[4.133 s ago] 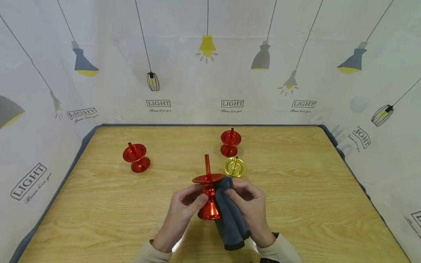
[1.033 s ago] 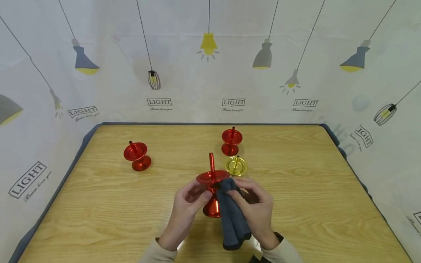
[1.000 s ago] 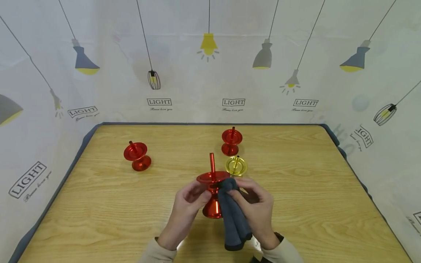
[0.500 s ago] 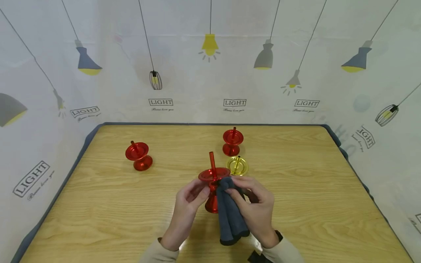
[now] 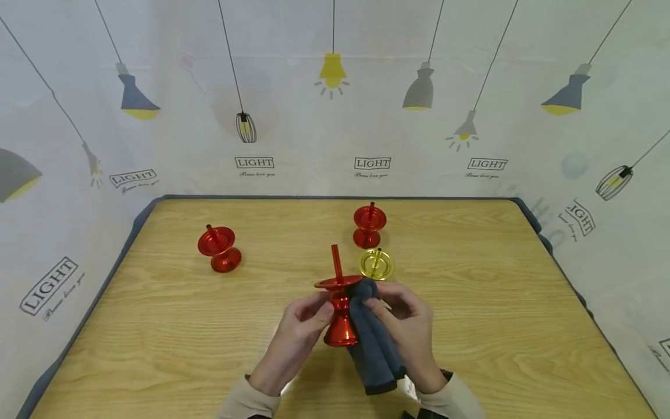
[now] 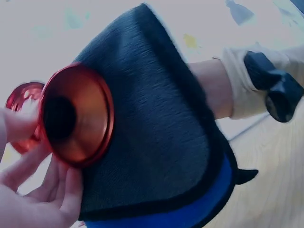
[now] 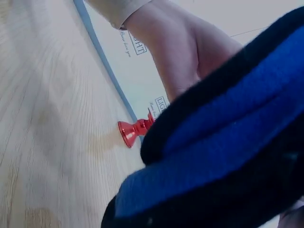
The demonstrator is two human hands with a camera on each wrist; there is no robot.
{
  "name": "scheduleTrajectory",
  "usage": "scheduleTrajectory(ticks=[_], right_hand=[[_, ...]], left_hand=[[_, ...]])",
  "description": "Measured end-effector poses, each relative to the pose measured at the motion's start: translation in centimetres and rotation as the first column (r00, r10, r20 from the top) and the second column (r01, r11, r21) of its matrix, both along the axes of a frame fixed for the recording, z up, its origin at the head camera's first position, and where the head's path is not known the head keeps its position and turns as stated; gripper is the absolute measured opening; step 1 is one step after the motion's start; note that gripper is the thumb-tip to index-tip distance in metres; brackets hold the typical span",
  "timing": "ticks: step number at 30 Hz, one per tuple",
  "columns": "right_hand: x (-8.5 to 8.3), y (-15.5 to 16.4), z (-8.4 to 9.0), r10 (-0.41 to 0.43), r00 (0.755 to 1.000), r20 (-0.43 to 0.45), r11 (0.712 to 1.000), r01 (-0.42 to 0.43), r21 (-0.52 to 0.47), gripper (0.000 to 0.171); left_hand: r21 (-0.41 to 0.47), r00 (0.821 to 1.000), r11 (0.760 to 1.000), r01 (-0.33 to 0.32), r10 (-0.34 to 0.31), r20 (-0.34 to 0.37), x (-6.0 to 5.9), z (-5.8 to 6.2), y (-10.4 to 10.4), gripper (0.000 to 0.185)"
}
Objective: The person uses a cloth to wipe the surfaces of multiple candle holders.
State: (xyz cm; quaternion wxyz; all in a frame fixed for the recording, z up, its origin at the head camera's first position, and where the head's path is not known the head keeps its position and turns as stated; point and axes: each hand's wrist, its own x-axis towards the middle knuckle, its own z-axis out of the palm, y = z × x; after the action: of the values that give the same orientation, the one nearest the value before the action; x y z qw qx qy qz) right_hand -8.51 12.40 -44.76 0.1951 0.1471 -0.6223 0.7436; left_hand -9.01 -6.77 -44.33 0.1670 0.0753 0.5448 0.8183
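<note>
Farthest to your left on the wooden table [image 5: 157, 326] a red candle holder [image 5: 220, 250] stands alone, well apart from your hands, in the same spot as in the earlier frames.

Your left hand [image 5: 300, 326] grasps the red holder [image 5: 337, 314] that you keep lifted over the middle of the table, near its front edge; thumb and fingers pinch the narrow stem just under the flat dish. Half a second ago that hand sat a little higher and the fingers looked looser round the stem; now they have closed in on it, and the holder has dropped slightly, so that its flared foot shows more fully. It stands nearly upright, its thin spike tilted a touch to the left. The left wrist view looks into the hollow foot [image 6: 76, 116], with your fingertips [image 6: 57, 190] curled beneath it.

The dark grey cloth [image 5: 371, 340] lies pressed against the right side of the stem, as before, and hangs down toward you. Your right hand [image 5: 410, 329] clasps it, fingers curled over its upper fold just under the dish.

Behind your right hand a gold holder [image 5: 376, 265] and, beyond it, another red holder [image 5: 369, 224] stand just beside each other, unmoved.
</note>
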Motion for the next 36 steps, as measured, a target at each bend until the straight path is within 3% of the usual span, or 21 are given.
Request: scheduleTrajectory(ticks=[4, 7, 11, 14, 19, 24, 27, 29, 33, 36], right_hand=[[-0.2, 0.2, -0.3, -0.028, 0.999, -0.015, 0.999, 0.029, 0.019, 0.023], [-0.1, 0.2, -0.5, -0.063, 0.993, -0.105, 0.993, 0.073, 0.097, 0.027], [0.0, 0.3, -0.8, -0.083, 0.968, -0.239, 0.974, 0.129, 0.184, 0.036], [0.1, 0.5, -1.0, -0.055, 0.966, -0.254, 0.976, 0.106, 0.192, 0.038], [0.3, 1.5, -1.1, 0.049, 0.993, -0.104, 0.992, -0.037, 0.118, 0.031], [0.7, 3.1, -0.8, 0.068, 0.996, 0.057, 0.994, -0.072, 0.085, 0.033], [1.3, 4.6, -0.6, 0.054, 0.997, 0.053, 0.995, -0.058, 0.082, 0.036], [1.9, 5.7, -0.5, 0.046, 0.998, 0.034, 0.995, -0.049, 0.082, 0.037], [2.9, 7.3, -0.4, 0.053, 0.999, 0.001, 0.995, -0.053, 0.081, 0.035], [3.5, 8.0, -0.5, 0.08, 0.997, -0.013, 0.993, -0.079, 0.084, 0.034]], left_hand=[[-0.158, 0.987, 0.975, -0.157, 0.148, -0.066, 0.3, 0.3, 0.9, 0.039], [-0.255, 0.977, 0.946, -0.201, 0.175, -0.119, 0.2, 0.1, 1.5, 0.036], [-0.233, 0.991, 0.963, -0.133, 0.125, -0.051, -0.5, -0.6, 1.5, 0.044], [-0.179, 0.999, 0.983, -0.04, 0.043, 0.012, -1.0, -1.3, 1.0, 0.05], [-0.158, 0.993, 0.982, 0.099, -0.107, -0.041, -1.3, -1.5, 0.0, 0.051], [-0.119, 0.984, 0.985, 0.125, -0.138, -0.115, -1.8, -1.3, -0.4, 0.039], [-0.147, 0.987, 0.988, 0.038, -0.059, -0.147, -3.3, -1.1, -0.7, 0.041], [-0.222, 0.988, 0.973, -0.058, 0.024, -0.154, -4.9, -1.0, -0.9, 0.045], [-0.383, 0.964, 0.89, -0.248, 0.188, -0.187, -8.8, -1.9, -1.1, 0.051], [-0.454, 0.928, 0.812, -0.366, 0.283, -0.242, -11.5, -3.0, -1.3, 0.053]])
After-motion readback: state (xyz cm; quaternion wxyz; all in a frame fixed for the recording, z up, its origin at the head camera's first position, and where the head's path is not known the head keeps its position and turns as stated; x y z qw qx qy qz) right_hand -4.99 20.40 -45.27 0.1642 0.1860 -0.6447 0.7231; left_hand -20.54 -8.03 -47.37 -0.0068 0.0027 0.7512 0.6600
